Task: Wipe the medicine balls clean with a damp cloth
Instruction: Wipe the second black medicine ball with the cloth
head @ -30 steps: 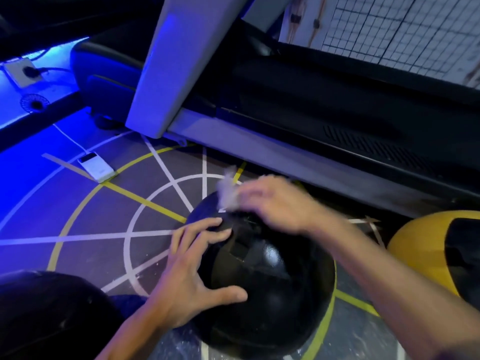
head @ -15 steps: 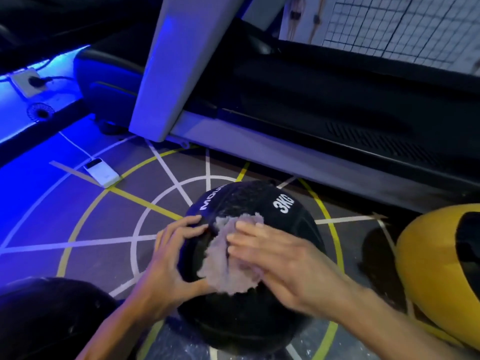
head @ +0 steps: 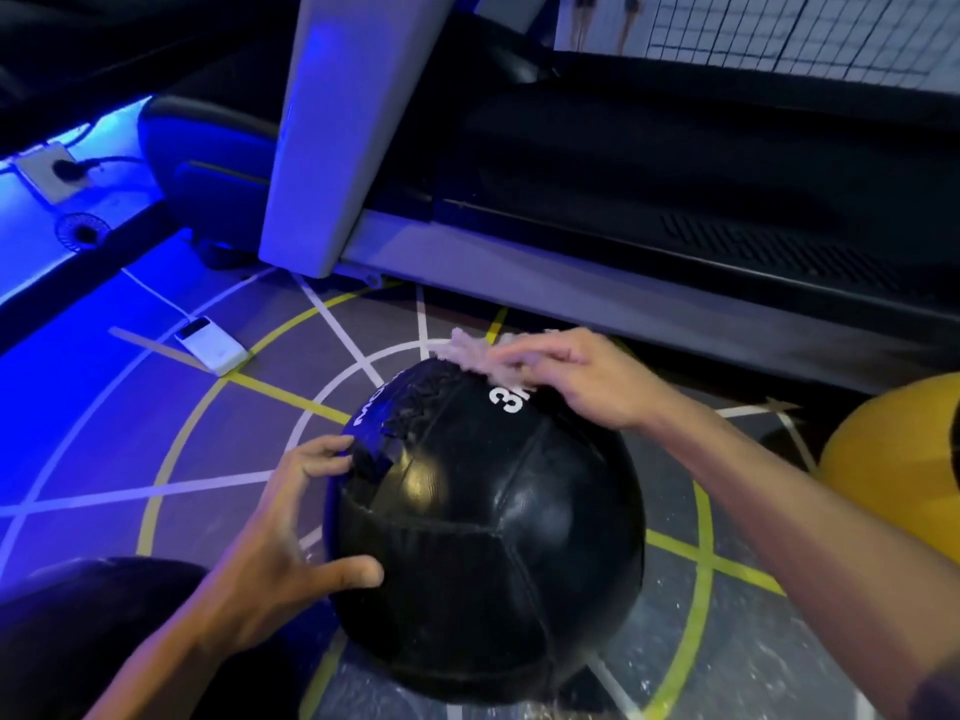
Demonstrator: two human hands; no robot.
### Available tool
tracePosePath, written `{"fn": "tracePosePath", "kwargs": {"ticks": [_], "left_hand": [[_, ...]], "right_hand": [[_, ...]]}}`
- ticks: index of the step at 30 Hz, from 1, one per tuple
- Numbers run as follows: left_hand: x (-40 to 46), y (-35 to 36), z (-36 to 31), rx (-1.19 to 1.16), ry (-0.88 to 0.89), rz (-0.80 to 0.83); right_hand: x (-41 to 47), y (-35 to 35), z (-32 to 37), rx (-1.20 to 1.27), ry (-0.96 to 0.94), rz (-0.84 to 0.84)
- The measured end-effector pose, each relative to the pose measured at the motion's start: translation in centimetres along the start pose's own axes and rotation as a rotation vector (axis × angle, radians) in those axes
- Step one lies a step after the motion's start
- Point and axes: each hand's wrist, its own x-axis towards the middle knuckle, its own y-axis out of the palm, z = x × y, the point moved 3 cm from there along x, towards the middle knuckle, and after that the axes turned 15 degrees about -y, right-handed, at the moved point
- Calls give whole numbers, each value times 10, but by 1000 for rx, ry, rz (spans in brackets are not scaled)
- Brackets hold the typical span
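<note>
A black medicine ball (head: 483,527) with white lettering sits on the marked floor in front of me. My left hand (head: 283,543) rests on its left side, fingers spread against the surface and thumb low. My right hand (head: 576,376) lies on the far top of the ball with straight fingers pressing a pale crumpled cloth (head: 472,353) against it. Part of the cloth sticks out past the fingertips. A yellow ball (head: 898,459) lies at the right edge.
A treadmill (head: 675,200) with a grey upright (head: 353,122) stands right behind the ball. A white power bank (head: 210,345) on a cable lies on the floor at left. A dark rounded object (head: 78,641) fills the lower left corner.
My right hand has swept the cloth from the near front face of the ball up to its far top. My left hand stays on the left side.
</note>
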Motion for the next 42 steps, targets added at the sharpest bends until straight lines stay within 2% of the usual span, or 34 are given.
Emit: {"fn": "tracePosePath", "kwargs": {"ticks": [2,4,5,8,10,12,13,14,15,16,18,21,26,29,31,35,38,42], "left_hand": [[4,0,0,-13,-40,12],[9,-2,-2,-26,-58,8],[13,-1,-4,-32,-52,11],[24,-8,-3,-9,-40,24],[33,-17,-6,36,-42,-8],[41,-26,-16,94,-52,-107],[43,-29,-23,133,-42,-174],[44,-31,-30,168,-32,-243],[43,-33,-38,193,-16,-296],[43,-32,-46,208,4,-319],[40,-19,-57,198,-6,-240],[42,-3,-47,157,-74,-139],[58,-5,-34,42,-200,-144],[62,-1,-27,-204,-263,-170],[67,-1,-21,-322,-322,-192],[78,-4,-25,-405,-409,-256],[81,-9,-33,-376,-417,-264],[83,-2,-33,-399,-415,-228]], "right_hand": [[-16,-15,-24,-114,139,-58],[-39,-21,-39,-73,248,-166],[-52,-19,-35,-40,229,-239],[-95,21,9,-106,-40,-365],[-117,56,38,-258,-290,-365],[-135,81,36,-358,-376,-343],[-145,85,25,-355,-321,-389],[-156,86,10,-297,-181,-487],[-167,85,-4,-227,15,-601],[-175,86,-17,-175,223,-644],[-187,96,-52,-33,514,-640],[-185,101,-96,318,627,-783],[-135,95,-122,501,767,-820],[-109,102,-135,688,890,-838],[-97,111,-136,779,888,-829],[-78,109,-115,867,832,-877],[-83,81,-87,704,693,-865],[-92,28,-49,473,365,-829]]}}
